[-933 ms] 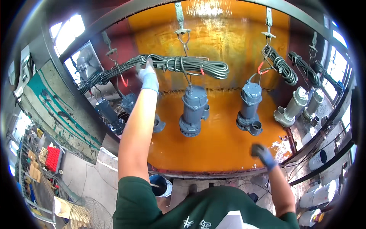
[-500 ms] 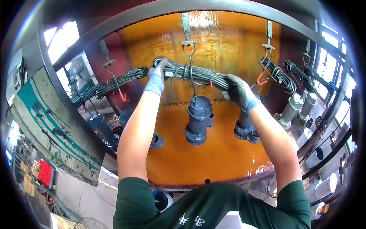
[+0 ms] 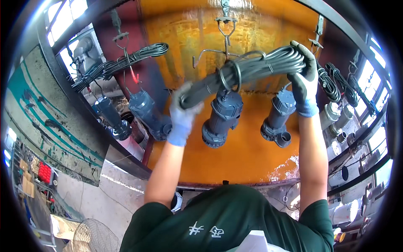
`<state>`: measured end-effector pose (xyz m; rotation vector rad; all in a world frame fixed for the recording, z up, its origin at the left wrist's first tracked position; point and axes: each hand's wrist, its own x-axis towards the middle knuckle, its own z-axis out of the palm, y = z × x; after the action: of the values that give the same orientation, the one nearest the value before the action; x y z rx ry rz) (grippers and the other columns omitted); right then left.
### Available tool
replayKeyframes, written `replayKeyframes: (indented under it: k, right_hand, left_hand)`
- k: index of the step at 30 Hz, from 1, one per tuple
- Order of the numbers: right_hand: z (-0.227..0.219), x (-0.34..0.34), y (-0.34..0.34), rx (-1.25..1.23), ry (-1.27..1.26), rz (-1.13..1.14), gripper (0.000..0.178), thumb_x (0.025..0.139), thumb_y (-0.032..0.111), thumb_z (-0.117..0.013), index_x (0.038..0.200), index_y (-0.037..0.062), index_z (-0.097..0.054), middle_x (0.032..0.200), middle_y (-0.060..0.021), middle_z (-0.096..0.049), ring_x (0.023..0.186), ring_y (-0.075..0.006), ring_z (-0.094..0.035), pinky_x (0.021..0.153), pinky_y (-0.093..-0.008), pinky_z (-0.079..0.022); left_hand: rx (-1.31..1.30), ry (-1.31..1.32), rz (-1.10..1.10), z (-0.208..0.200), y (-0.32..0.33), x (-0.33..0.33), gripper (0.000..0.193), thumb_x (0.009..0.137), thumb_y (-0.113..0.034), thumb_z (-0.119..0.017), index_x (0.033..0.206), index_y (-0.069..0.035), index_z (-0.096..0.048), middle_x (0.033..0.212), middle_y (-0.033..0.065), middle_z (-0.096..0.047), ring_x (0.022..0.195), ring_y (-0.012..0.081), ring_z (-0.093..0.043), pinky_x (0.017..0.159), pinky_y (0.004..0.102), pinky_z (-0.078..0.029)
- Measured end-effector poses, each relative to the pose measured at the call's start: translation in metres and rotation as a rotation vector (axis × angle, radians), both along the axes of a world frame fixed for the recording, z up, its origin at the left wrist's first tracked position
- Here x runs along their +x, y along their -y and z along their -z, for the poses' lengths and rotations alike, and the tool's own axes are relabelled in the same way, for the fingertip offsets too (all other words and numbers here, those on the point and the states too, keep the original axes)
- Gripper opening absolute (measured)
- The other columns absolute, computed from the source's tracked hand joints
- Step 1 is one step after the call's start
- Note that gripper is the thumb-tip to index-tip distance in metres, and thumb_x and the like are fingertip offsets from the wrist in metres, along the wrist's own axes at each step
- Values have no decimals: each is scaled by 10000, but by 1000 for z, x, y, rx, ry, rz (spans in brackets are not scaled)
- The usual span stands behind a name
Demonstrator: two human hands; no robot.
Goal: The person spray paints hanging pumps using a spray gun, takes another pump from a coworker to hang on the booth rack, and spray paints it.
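I hold a coiled black cable bundle (image 3: 256, 69) between both gloved hands, its right end higher than its left. My left hand (image 3: 182, 111), somewhat blurred, is closed round the lower left end. At the other end, the fingers of my right hand (image 3: 305, 77) wrap over the loops. Cable turns bind the bundle near its middle. Just below it hangs a dark grey submersible pump (image 3: 222, 115), its top partly hidden by the bundle. Behind the bundle, a bent metal hook (image 3: 205, 52) hangs from an overhead hanger (image 3: 226, 19).
Another dark pump (image 3: 279, 113) hangs at right, with more pumps (image 3: 147, 111) and a cable bundle (image 3: 121, 63) at left. Orange coated booth walls (image 3: 184, 33) stand behind. A dark frame post (image 3: 79, 105) and a paint-streaked panel (image 3: 50, 122) flank the left side.
The cable bundle has come nearer to me and tilted, right end up, left end down. Both hands moved with it, to the right. The bent hook now shows bare behind it.
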<state>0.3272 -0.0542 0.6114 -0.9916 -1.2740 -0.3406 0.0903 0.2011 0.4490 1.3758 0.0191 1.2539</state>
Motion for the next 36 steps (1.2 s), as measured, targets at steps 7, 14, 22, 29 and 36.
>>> replayKeyframes:
  k: [7, 14, 22, 29, 36]
  right_hand:
    - [-61, -53, -7, -182, 354, -78, 620, 814, -37, -592, 1426, 57, -562, 1371, -103, -621, 1280, -219, -594, 1081, -347, -468]
    - [-83, -97, -49, -291, 376, -207, 761, 845, -4, -702, 1540, 34, -394, 1478, -179, -515, 1373, -259, -530, 1160, -392, -430]
    - [-19, -26, -71, -583, 672, 275, 484, 961, 241, -633, 1405, 76, -533, 1345, -177, -649, 1251, -365, -609, 1072, -431, -476]
    - [29, 8, -64, -595, 715, 379, 475, 894, 206, -627, 1347, 70, -583, 1375, -171, -617, 1298, -351, -559, 1119, -448, -415]
    - [106, -14, -56, -296, -170, 79, 327, 969, 123, -665, 1259, -10, -593, 1168, -112, -632, 1056, -209, -651, 909, -310, -532]
  left_hand:
    - [32, -151, -192, 39, 46, 20, 769, 776, 4, -803, 1461, -10, -453, 1311, 159, -608, 1204, 253, -617, 1060, 350, -485]
    - [-76, -290, -181, 23, 49, 40, 473, 874, -42, -786, 1298, 3, -579, 1158, 72, -689, 1011, 148, -642, 873, 299, -537]
    - [-338, -48, 34, -3, 29, 45, 308, 890, 29, -706, 1179, -26, -614, 1032, 75, -692, 898, 179, -688, 822, 345, -563]
    - [-472, -63, 131, 46, 31, 18, 376, 908, 34, -630, 1276, -21, -579, 1073, 52, -650, 970, 168, -649, 891, 340, -540]
    - [-397, 8, -28, 81, 37, -6, 457, 891, 56, -641, 1327, -10, -521, 1136, 87, -647, 1006, 209, -678, 928, 357, -577]
